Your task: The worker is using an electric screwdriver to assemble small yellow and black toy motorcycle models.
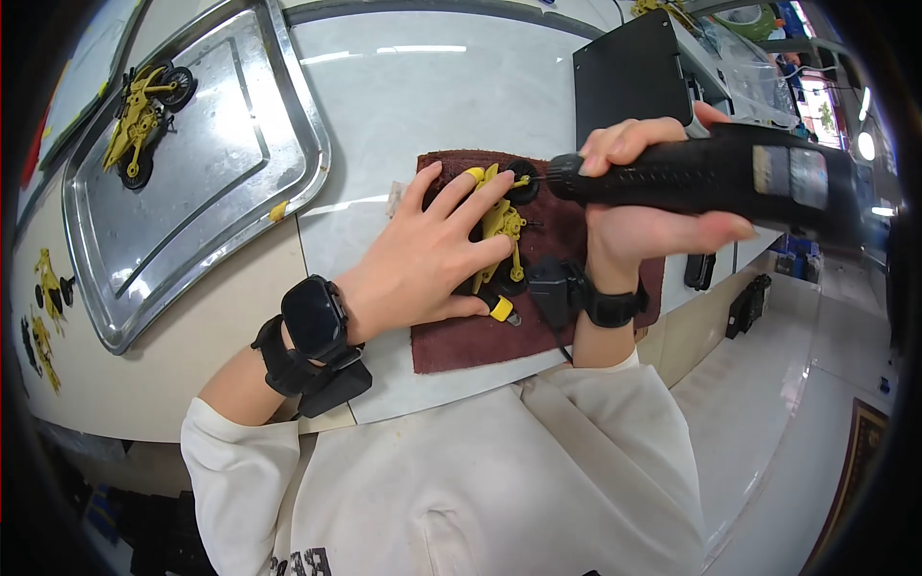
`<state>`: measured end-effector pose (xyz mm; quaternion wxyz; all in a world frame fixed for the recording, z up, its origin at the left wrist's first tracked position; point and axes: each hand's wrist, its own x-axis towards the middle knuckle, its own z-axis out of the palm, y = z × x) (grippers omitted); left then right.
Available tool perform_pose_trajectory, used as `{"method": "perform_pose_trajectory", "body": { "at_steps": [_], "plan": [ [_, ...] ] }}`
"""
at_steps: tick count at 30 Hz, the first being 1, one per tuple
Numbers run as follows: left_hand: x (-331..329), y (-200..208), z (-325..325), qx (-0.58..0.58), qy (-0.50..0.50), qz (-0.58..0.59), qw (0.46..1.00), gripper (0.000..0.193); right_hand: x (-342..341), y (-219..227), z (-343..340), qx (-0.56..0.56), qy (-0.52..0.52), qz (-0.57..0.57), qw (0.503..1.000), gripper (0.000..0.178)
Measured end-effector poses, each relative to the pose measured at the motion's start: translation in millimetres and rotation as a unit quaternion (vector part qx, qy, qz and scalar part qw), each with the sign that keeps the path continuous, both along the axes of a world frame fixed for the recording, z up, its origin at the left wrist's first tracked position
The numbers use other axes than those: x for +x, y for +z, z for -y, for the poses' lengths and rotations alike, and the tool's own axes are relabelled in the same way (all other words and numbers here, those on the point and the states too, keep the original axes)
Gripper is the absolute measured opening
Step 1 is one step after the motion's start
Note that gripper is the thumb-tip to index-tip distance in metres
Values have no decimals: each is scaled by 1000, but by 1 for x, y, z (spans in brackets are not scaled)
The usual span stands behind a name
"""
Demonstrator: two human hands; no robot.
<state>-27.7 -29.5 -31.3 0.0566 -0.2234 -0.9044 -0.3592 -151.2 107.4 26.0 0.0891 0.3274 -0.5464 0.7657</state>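
My left hand [418, 252] is spread over a yellow toy motorcycle [501, 227] and presses it against a dark red cloth [451, 350]. One black wheel [521, 182] of the motorcycle shows past my fingertips. By my thumb lies a small yellow and black piece [500, 306] with a greyish tip; its kind is unclear. My right hand [619, 230] is wrapped round a black electric screwdriver [663, 175], held level. Its thin bit points left and meets the motorcycle at or close to that wheel. My left fingers hide part of the motorcycle's body.
At the far left a metal tray [206, 182] holds another yellow toy motorcycle [139, 125]. More yellow motorcycle parts [46, 288] lie beyond the tray's left edge. A black box [629, 82] stands behind my right hand. A small yellow scrap [279, 210] touches the tray's rim.
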Motion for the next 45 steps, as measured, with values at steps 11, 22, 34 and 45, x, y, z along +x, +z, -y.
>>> {"method": "perform_pose_trajectory", "body": {
  "at_steps": [11,22,34,45],
  "plan": [
    [0,0,1,-5,5,0,1000,55,0,1,11,103,-41,58,992,99],
    [1,1,-2,-19,14,-8,1000,51,-6,23,-7,-19,28,-20,999,98],
    [0,3,-7,-32,16,-18,999,50,-39,63,-89,81,-339,-29,937,86],
    [1,2,-4,-22,12,-20,999,50,17,54,-73,32,-242,15,970,89]
  ]
}}
